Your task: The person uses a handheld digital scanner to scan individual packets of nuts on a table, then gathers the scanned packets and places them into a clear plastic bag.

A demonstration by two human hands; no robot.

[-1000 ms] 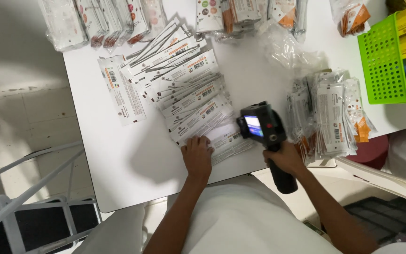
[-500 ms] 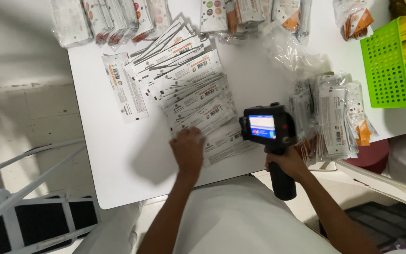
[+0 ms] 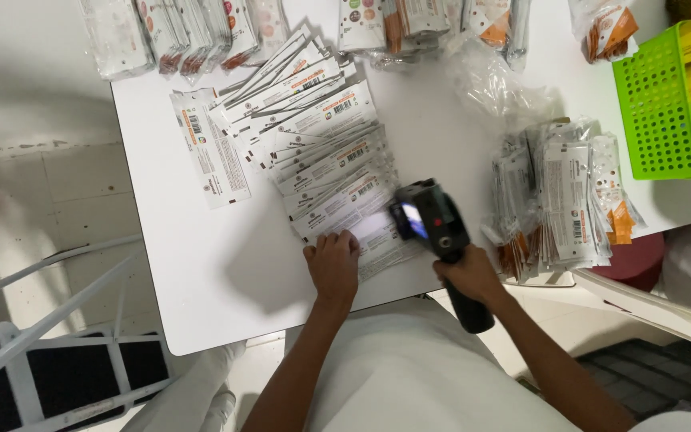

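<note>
A long fan of flat white printed pouches [image 3: 321,152] lies overlapped across the white table [image 3: 201,272]. My left hand [image 3: 333,266] presses flat on the nearest pouch at the fan's near end. My right hand [image 3: 469,274] grips the black handle of a handheld gun-shaped device [image 3: 433,228] with a lit screen. The device's head is tilted down over the near pouches, just right of my left hand.
One separate pouch [image 3: 209,148] lies left of the fan. A stack of bagged packets [image 3: 561,200] sits to the right, more packets [image 3: 185,32] line the far edge, and a green perforated basket [image 3: 661,104] stands far right. A white metal frame [image 3: 49,320] stands on the floor at left.
My left hand has slid right along the table back onto the nearest pouch. The device has tipped from screen-up to angled down over the pouches.
</note>
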